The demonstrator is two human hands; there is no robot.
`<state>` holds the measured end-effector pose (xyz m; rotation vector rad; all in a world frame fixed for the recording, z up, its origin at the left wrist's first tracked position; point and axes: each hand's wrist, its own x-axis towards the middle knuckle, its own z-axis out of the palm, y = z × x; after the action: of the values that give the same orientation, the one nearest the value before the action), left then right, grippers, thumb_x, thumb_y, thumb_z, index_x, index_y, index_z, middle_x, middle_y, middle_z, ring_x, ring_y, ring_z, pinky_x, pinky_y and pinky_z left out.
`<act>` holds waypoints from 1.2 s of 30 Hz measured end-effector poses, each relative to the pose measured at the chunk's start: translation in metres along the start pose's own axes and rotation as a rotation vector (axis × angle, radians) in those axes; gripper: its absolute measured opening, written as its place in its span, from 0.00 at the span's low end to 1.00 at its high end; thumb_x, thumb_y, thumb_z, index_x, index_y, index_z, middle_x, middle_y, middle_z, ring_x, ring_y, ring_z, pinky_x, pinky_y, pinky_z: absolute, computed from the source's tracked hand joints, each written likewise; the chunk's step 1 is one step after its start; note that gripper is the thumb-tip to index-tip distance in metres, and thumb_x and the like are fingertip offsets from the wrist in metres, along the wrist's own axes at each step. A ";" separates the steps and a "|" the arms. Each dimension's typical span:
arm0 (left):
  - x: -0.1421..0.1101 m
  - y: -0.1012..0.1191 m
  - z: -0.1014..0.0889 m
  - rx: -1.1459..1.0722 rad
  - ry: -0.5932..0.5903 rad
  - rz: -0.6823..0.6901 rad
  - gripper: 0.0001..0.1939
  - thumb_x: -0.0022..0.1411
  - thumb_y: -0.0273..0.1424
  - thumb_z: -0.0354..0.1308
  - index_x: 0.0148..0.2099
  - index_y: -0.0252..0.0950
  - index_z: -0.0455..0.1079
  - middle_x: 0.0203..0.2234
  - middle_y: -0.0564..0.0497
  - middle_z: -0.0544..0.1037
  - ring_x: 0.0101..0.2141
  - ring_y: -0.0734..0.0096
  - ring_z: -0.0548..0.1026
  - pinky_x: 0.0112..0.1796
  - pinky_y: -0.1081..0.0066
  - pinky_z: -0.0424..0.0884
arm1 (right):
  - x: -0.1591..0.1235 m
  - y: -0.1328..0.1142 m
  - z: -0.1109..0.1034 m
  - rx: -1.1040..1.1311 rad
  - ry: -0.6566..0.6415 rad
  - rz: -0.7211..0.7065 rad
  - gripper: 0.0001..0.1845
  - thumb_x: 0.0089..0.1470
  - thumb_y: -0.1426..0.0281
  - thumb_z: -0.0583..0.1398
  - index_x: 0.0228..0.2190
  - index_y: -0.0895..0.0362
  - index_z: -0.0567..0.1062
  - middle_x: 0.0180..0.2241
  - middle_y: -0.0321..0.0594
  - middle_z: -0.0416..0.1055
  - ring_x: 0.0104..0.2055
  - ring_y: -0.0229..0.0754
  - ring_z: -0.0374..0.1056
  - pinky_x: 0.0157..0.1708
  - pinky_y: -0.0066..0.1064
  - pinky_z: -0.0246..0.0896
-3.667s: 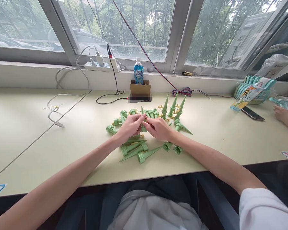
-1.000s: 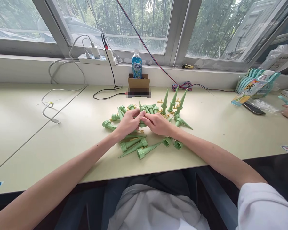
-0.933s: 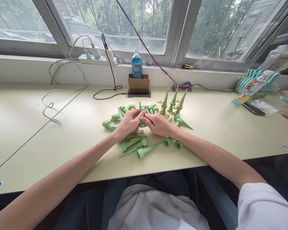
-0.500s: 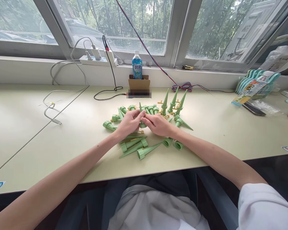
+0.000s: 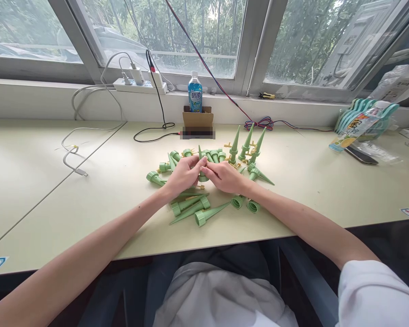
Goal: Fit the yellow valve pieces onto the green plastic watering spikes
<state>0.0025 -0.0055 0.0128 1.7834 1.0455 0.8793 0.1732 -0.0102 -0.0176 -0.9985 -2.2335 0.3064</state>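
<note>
Between my two hands a green plant watering spike (image 5: 203, 177) stands upright, tip up and cap down. My left hand (image 5: 184, 173) is closed round it from the left. My right hand (image 5: 225, 176) pinches at its side; whether a small valve sits under those fingertips is hidden. Loose green spikes lie around both hands, among them one with its open cap (image 5: 200, 219) facing the front edge. Right of my hands, three spikes with yellow valves stand on their caps, one of them the middle spike (image 5: 246, 143). A small yellow valve (image 5: 201, 186) shows just below the held spike.
Behind the spikes, a blue bottle (image 5: 195, 94) stands in a small cardboard box (image 5: 197, 120). A white cable (image 5: 80, 171) lies at left, and bundled red-blue wire (image 5: 261, 122) at the back. A phone (image 5: 361, 155) and a drink bottle (image 5: 356, 129) lie at right.
My hands and the held spike look nearly still. At the far right edge, another person's hand has drawn back almost out of view.
</note>
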 end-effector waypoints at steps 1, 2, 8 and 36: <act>0.000 0.000 0.000 -0.001 -0.002 -0.001 0.18 0.67 0.41 0.52 0.28 0.36 0.59 0.13 0.59 0.62 0.13 0.83 0.61 0.14 0.80 0.55 | 0.000 0.000 0.000 -0.001 0.000 -0.001 0.22 0.69 0.60 0.46 0.25 0.57 0.62 0.21 0.32 0.61 0.21 0.31 0.51 0.25 0.26 0.45; 0.000 0.001 0.000 -0.001 -0.003 -0.001 0.18 0.67 0.41 0.52 0.28 0.36 0.59 0.13 0.59 0.62 0.13 0.83 0.61 0.13 0.80 0.55 | 0.000 0.000 0.000 -0.001 0.000 -0.004 0.22 0.69 0.60 0.46 0.25 0.57 0.62 0.20 0.32 0.60 0.21 0.31 0.51 0.25 0.26 0.45; -0.001 0.001 0.000 0.007 0.000 0.008 0.19 0.67 0.41 0.52 0.27 0.36 0.57 0.13 0.59 0.62 0.13 0.82 0.60 0.14 0.80 0.55 | 0.000 -0.001 -0.001 0.002 -0.005 -0.018 0.22 0.69 0.61 0.46 0.24 0.57 0.61 0.20 0.31 0.59 0.20 0.31 0.50 0.24 0.26 0.45; -0.001 0.001 0.000 0.008 -0.016 0.008 0.17 0.66 0.41 0.53 0.29 0.36 0.61 0.14 0.58 0.62 0.14 0.81 0.63 0.14 0.80 0.57 | 0.000 -0.001 -0.003 0.029 -0.020 -0.050 0.22 0.69 0.63 0.46 0.24 0.57 0.62 0.20 0.31 0.60 0.20 0.30 0.51 0.25 0.26 0.46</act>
<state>0.0028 -0.0065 0.0133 1.7998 1.0340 0.8654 0.1751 -0.0110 -0.0150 -0.9272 -2.2623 0.3269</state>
